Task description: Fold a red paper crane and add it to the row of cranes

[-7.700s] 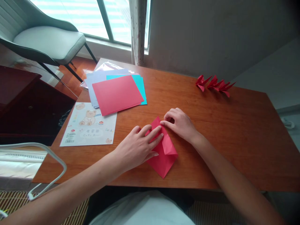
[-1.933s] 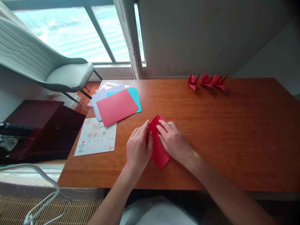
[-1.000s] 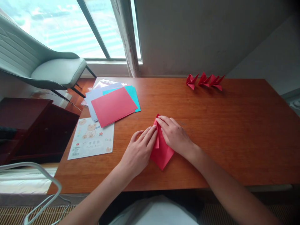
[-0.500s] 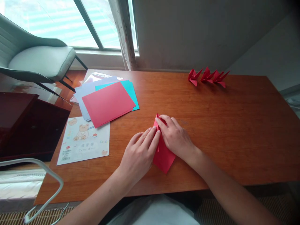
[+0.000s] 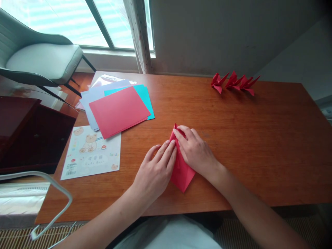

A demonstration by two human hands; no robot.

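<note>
A piece of folded red paper [image 5: 183,176] lies on the table in front of me, its narrow tip pointing away and its wider pointed end towards me. My left hand [image 5: 157,166] presses on its left edge, the fingers close together and the fingertips near the middle crease. From the right, my right hand [image 5: 194,147] grips the upper part near the tip with bent fingers. Both hands cover much of the upper folds, and the thumbs are mostly hidden.
Red origami cranes [image 5: 240,84] stand at the table's far edge. To the left lie red sheets [image 5: 119,110], turquoise paper [image 5: 148,103], pale sheets [image 5: 89,107] and a bear-printed cover sheet [image 5: 97,157]. A chair [image 5: 44,62] stands beyond the wooden table [image 5: 259,145].
The view has shifted slightly. My hands keep almost the same place on the red paper, with a little more of its middle fold showing between them.
</note>
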